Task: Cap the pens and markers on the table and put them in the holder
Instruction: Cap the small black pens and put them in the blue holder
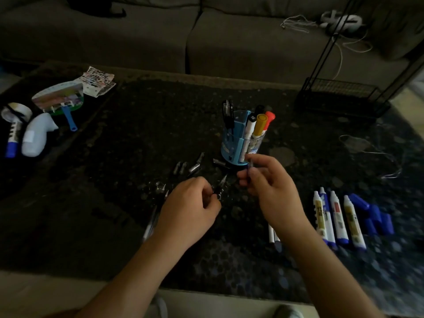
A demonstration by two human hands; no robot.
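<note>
A dark speckled table [114,203] fills most of the view, with a grey sofa [229,42] beyond its far edge. The blue holder [231,143] stands upright near the table's middle and serves as the anchor: it already carries a yellow-capped marker [259,125], a red-capped one [270,118], a white pen with a black cap [249,127] and black pens [227,111] at its far-left side. Well to the holder's right and nearer the person lies a row of uncapped white markers [337,219], with loose blue caps [376,219] just beside them. Far to the holder's left sit a white bottle [36,136] and a hand fan [59,97]. Just in front of the holder, the right hand [270,189] is curled around a thin pen [250,168], pinching it upright between thumb and fingers. To the holder's front-left, the left hand [190,207] is closed loosely on a small dark cap [218,191]. Several clear pen caps [190,166] lie scattered on the table left of the holder's base.
</note>
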